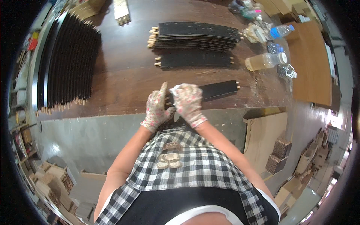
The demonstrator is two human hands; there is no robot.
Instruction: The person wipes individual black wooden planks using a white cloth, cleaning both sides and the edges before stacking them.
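Currently a single black slat lies flat at the near edge of the brown workbench, wooden dowel pegs showing at its far end. Both gloved hands are bunched on its near end: left hand closed round it with thumb up, right hand pressed on top with fingers curled, something small and white under the fingertips, can't tell what. Looks like end work on this slat, probably fitting or wiping at the peg end. Next move needs the slat kept flat and steady. Behind: two stacks of finished-looking slats, a big fanned row of slats far left, plastic bottles on the right.
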